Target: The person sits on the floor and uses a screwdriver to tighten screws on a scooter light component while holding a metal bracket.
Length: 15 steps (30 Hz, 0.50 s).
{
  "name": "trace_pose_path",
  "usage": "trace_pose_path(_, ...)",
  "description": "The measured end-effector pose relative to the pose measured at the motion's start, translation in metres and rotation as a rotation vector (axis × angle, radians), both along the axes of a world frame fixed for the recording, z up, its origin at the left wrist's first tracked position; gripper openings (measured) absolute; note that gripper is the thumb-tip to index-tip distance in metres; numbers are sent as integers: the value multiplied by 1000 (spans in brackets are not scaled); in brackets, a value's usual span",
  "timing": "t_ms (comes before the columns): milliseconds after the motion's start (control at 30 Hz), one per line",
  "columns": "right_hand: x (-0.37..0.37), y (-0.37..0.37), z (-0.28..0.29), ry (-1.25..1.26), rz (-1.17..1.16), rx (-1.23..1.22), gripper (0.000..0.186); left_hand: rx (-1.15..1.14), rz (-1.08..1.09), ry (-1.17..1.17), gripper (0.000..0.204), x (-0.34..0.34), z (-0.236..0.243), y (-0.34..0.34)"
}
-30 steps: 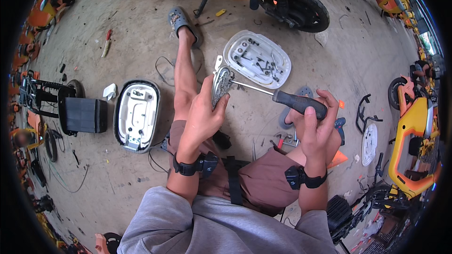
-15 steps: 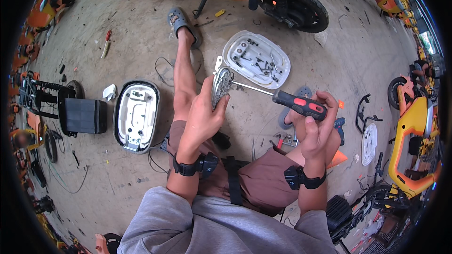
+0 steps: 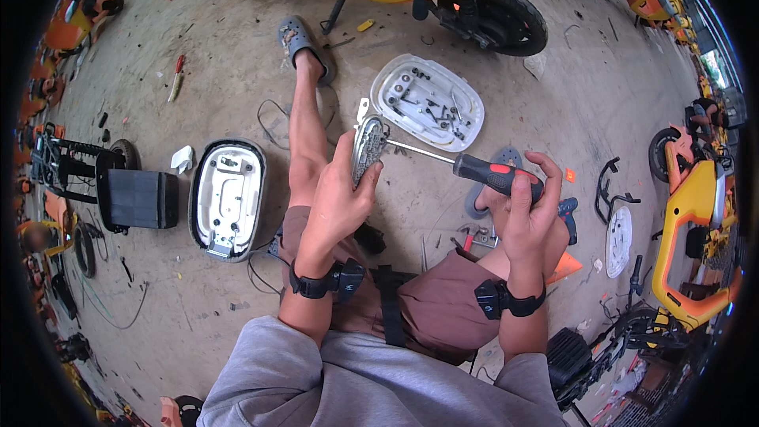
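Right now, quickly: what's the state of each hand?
Left hand: closed, holding a grey part.
Right hand: closed, holding a screwdriver by its handle.

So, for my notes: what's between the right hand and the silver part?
In the head view, the screwdriver reaches from the right hand toward the silver part.
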State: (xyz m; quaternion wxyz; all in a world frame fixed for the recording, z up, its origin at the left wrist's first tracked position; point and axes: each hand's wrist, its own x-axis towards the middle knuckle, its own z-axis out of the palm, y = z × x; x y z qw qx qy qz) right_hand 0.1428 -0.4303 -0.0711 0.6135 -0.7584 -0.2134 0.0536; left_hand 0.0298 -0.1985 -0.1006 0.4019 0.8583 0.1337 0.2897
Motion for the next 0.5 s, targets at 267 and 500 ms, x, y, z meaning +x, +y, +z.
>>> trace_pose_path(267, 4, 0, -4, -160, 81, -69, 43, -5, 5, 6, 38, -1, -2, 1)
trace_pose_path(500, 11, 1, -1, -384, 137, -68, 43, -39, 10, 24, 38, -1, 0, 0)
